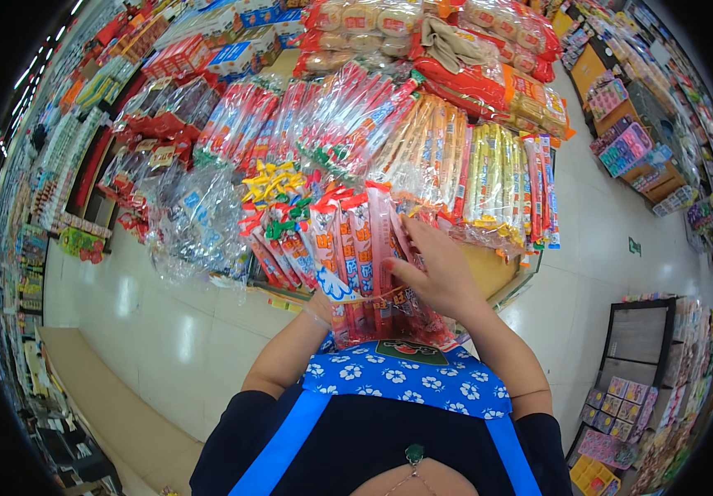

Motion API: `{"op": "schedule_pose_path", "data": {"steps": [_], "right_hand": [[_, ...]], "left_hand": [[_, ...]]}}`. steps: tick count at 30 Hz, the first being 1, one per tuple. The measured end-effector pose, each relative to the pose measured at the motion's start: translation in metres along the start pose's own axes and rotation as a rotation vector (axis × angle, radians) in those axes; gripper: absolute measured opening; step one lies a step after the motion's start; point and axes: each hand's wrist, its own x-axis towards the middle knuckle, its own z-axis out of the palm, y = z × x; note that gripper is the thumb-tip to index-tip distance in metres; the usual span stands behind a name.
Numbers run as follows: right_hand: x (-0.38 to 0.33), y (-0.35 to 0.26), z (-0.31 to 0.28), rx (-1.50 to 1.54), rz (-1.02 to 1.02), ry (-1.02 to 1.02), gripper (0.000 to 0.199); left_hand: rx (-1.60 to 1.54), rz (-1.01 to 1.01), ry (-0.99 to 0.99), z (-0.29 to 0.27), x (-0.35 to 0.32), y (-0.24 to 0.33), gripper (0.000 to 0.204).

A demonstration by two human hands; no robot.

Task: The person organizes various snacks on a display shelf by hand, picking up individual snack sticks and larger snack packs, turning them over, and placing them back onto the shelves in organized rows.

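Note:
Against my apron (422,376) stands a clear plastic bag of long pink drink or ice-pop tubes (383,240) with red caps. My right hand (439,269) is on its right side, the thumb over the front tubes and the fingers at the outer edge, closed around them. My left hand (321,307) reaches under the bag's left side; its fingers are hidden behind the bag. Smaller red and blue tubes (278,256) with yellow star-shaped tops (274,182) and green tops lie just beyond it on the display. Crumpled clear plastic wrap (199,215) lies left of these.
Bundles of orange tubes (431,153), yellow tubes (495,178) and red-and-white tubes (356,116) fill the display. Red bread packs (488,78) with a brown cloth (451,41) are behind. A black rack (629,347) is at right, a long tan ledge (116,405) at lower left.

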Motion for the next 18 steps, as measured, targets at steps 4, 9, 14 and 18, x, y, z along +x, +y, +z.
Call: {"op": "schedule_pose_path", "data": {"steps": [4,9,14,18], "right_hand": [[0.012,0.013,0.021,-0.054,0.002,0.108,0.073],[0.019,-0.004,0.027,-0.049,-0.016,0.204,0.076],[0.018,-0.018,0.039,0.329,0.094,0.184,0.08],[0.03,-0.019,0.05,0.308,0.141,0.261,0.073]], "left_hand": [[1.01,0.083,-0.137,0.018,0.009,0.008,0.058],[-0.377,-0.13,-0.158,0.014,0.013,0.002,0.055],[-0.342,-0.179,-0.109,0.009,0.011,-0.001,0.054],[-0.317,-0.215,-0.098,0.008,0.011,0.0,0.054]]}}
